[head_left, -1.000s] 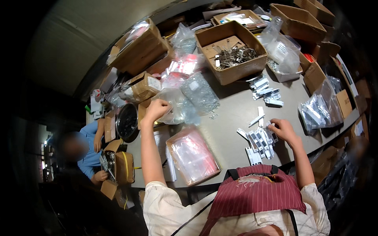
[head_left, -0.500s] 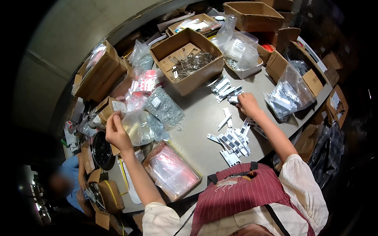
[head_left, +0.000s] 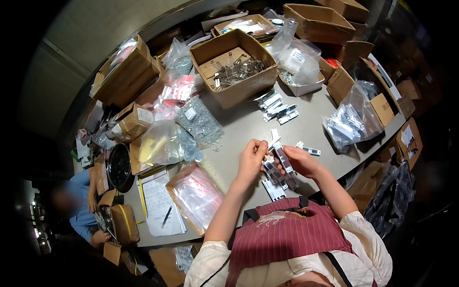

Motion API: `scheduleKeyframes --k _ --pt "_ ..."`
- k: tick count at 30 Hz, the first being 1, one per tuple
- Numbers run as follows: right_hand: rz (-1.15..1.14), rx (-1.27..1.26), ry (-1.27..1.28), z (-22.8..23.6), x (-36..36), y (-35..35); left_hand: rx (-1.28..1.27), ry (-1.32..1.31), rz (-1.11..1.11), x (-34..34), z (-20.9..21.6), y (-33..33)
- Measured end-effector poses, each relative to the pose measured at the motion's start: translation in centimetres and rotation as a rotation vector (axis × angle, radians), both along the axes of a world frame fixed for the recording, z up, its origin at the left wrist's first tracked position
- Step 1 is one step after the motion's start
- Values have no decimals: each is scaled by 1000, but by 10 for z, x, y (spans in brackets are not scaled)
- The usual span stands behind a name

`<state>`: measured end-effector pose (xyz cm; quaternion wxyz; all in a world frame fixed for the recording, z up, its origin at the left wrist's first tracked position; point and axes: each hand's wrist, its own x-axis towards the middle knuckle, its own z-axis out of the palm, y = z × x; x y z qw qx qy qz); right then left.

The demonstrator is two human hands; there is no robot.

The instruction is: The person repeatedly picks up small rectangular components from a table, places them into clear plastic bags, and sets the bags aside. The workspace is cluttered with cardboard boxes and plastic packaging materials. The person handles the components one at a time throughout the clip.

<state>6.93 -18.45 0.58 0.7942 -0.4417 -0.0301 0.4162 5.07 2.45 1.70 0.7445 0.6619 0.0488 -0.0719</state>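
In the head view, think of a clock with the two hands at its middle. The right hand (head_left: 301, 162) grips a long, thin white-and-dark strip (head_left: 286, 165), with the thumb on one side and the fingers on the other. The strip is tilted and sits between the two hands. The left hand (head_left: 252, 160) is just beside it, at 9 o'clock. Its fingers are bent in close to the strip, near a little pale end, but I cannot tell if they pinch it.

Just below, at 6 o'clock, is a heap of more white-and-dark strips (head_left: 274, 190) on the grey table (head_left: 239, 138). One loose white-and-dark piece (head_left: 310, 149) lies near the right hand, at 2 o'clock. At 12 o'clock there is a small pile of shiny silver-white pieces (head_left: 277, 109). At 2 o'clock, farther off, is a clear plastic bag full of silver pieces (head_left: 345, 123).

At 11 o'clock stands a big open brown cardboard box (head_left: 251, 91) with lots of metal clips (head_left: 244, 71) in it. At 10 o'clock lies a clear bag of tiny grey metal bits (head_left: 200, 122). At 8 o'clock is a low cardboard box of clear and pink plastic bags (head_left: 196, 196). Past it are white papers with writing (head_left: 155, 198), and a black pen (head_left: 167, 216) lies on top. Far off, between 8 and 9 o'clock, sits a person in a blue top (head_left: 83, 186)
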Motion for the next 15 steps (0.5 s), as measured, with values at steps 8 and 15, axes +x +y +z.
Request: scheduleKeyframes --k 8,15 --pt "-34 -205 -114 15 -25 2 -145 186 -76 -15 -9 -16" --pt "69 -192 41 18 -25 2 665 -581 -236 -16 9 2"
